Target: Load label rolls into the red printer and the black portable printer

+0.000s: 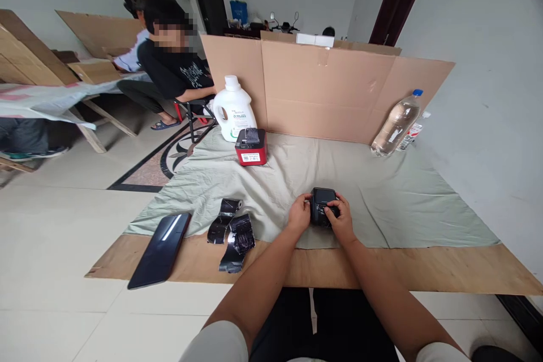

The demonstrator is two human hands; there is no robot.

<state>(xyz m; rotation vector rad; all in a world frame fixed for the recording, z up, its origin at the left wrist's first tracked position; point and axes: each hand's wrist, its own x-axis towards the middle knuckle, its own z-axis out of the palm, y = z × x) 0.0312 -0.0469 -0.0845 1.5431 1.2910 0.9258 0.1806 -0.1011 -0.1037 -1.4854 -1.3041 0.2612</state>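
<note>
**Device found held in both hands; steady support advised**

The device (323,197), black and box-shaped, is located just right of the frame's centre, above the cloth (369,181). Its left side is gripped by the fingers of the left hand (300,212). Its right side is gripped by the right hand (341,219), whose thumb is laid across the near part of the upper face. Whether the device is rested on the cloth or slightly raised cannot be told. What lies under the thumb is too small to be read.

For sound handling, it is judged that the body should be braced by the left hand, so that any push from the right thumb is met and no slide is allowed. Pressure should be applied squarely and lightly; the glossy upper face should be spared hard fingertips. The cloth is wrinkled, so firm seating on a flat part is recommended.

Two black strips (222,223) are noted at lower centre-left, crumpled and close together, with the tablet (161,249) farther left, laid across the wooden edge (382,266). Elbows should be held off the strips. The red box (253,155) is stood upper left of the device, well apart from both hands.
</note>
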